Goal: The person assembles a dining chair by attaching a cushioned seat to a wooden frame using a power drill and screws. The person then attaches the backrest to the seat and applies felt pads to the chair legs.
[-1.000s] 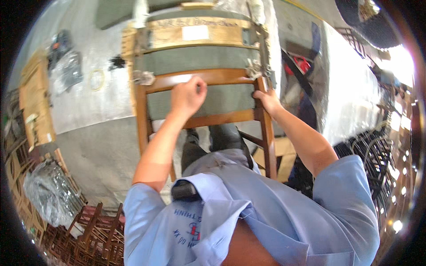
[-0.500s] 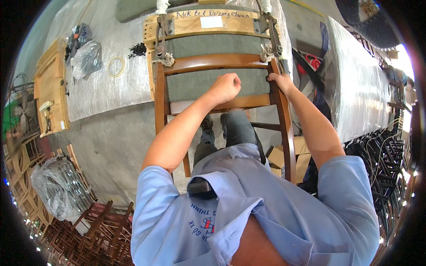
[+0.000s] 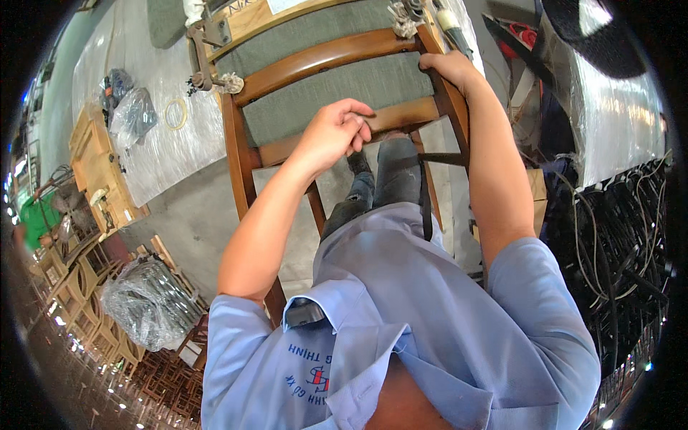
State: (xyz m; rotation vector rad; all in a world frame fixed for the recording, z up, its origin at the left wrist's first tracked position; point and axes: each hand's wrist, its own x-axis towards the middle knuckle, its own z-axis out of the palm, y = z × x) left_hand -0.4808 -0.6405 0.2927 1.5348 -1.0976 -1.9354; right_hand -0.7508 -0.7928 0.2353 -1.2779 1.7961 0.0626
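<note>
A brown wooden chair frame (image 3: 326, 66) stands before me, with a grey-green padded panel (image 3: 337, 93) showing between its rails. My right hand (image 3: 453, 72) is closed round the chair's right upright, its fingertips on the inner side. Over the lower rail hovers my left hand (image 3: 337, 135), its fingers curled toward the thumb; whatever lies inside them, if anything, is hidden. Metal clamps with white wrapped ends press at the top rail, the left clamp (image 3: 204, 68) and the right clamp (image 3: 407, 20).
On the plastic-covered table (image 3: 190, 147) at left lie a clear bag (image 3: 135, 118) and a tape roll (image 3: 175, 113). A wooden jig (image 3: 104, 168) sits at its edge. Wrapped parts (image 3: 154, 297) stand lower left, a wrapped stack (image 3: 620, 115) at right, with black frames (image 3: 616, 244) below it.
My view has tilted and shifted, so the chair sits higher and slanted. My left hand's fist has loosened and drawn back toward me. The right hand stays on the right upright.
</note>
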